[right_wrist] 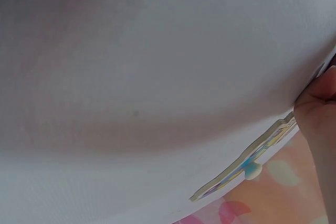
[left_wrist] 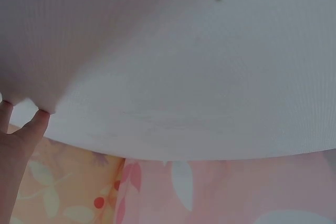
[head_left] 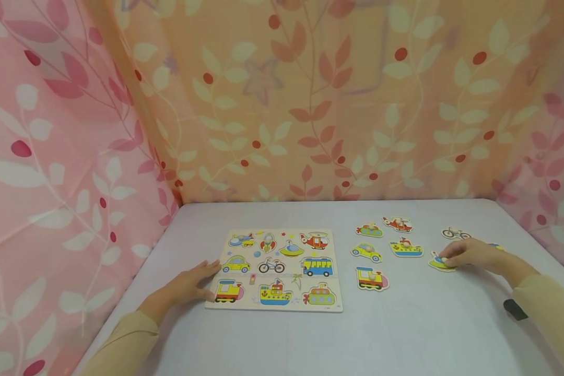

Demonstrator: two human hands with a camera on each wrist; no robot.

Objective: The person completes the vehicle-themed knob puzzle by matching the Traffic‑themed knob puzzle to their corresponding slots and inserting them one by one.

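A wooden puzzle board [head_left: 274,307] with printed vehicle shapes lies on the table. My left hand [head_left: 185,284] rests at its left edge, fingers extended and thumb near the train shape; two fingertips [left_wrist: 43,113] show in the left wrist view. To the right, the fingers of my right hand [head_left: 481,257] pinch a flying saucer piece [head_left: 438,265], partly covered by the fingertips. A bicycle piece [head_left: 455,233] lies just beyond that hand. Behind the hand, a blue and yellow piece [head_left: 496,246] is mostly hidden. The right wrist view has a knobbed piece [right_wrist: 231,176] beside the hand.
Between board and right hand lie submarine [head_left: 369,230], helicopter [head_left: 398,224], car [head_left: 366,252], ship [head_left: 406,247] and train [head_left: 372,279] pieces. Plane [head_left: 241,239] and rocket [head_left: 267,243] pieces sit in the board. A dark object [head_left: 515,309] is by the right sleeve. Patterned curtains [head_left: 310,104] surround the table.
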